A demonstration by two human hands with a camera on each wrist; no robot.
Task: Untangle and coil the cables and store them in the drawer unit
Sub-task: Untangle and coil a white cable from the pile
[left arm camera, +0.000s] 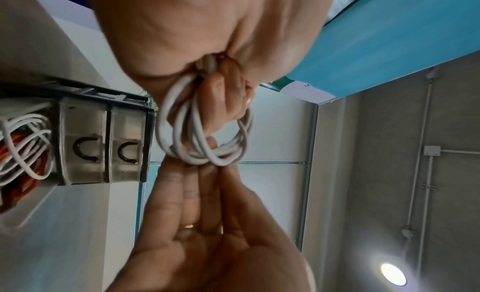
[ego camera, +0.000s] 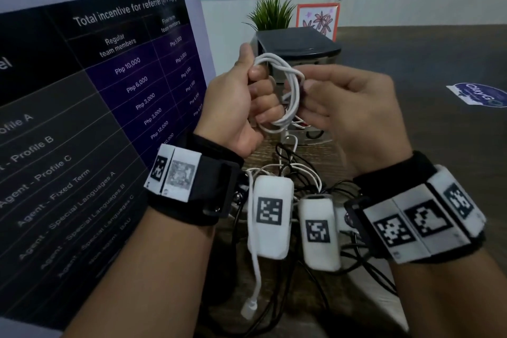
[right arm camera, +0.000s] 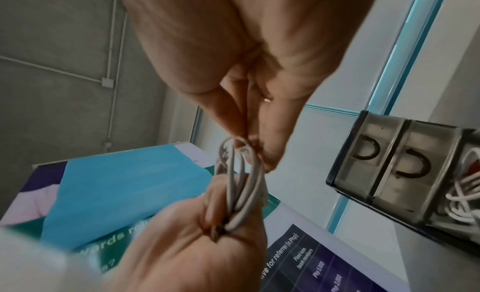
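Nearest the head camera, at 6 o'clock, a loose white cable with its plug end hangs down over a tangle of black and white cables lying on the table. Above that pile, at mid-frame, both hands meet around a coiled white cable. At 9 o'clock of the coil, the left hand is fisted round its loops, fingers curled through them. At 3 o'clock of the coil, the right hand pinches the opposite side of the bundle between thumb and fingertips. Beyond the hands, at 12 o'clock, stands the drawer unit; in the left wrist view its two closed drawers show dark U-shaped handles, and an open compartment beside them holds white and orange cables. Farther back, a potted plant and a framed flower picture.
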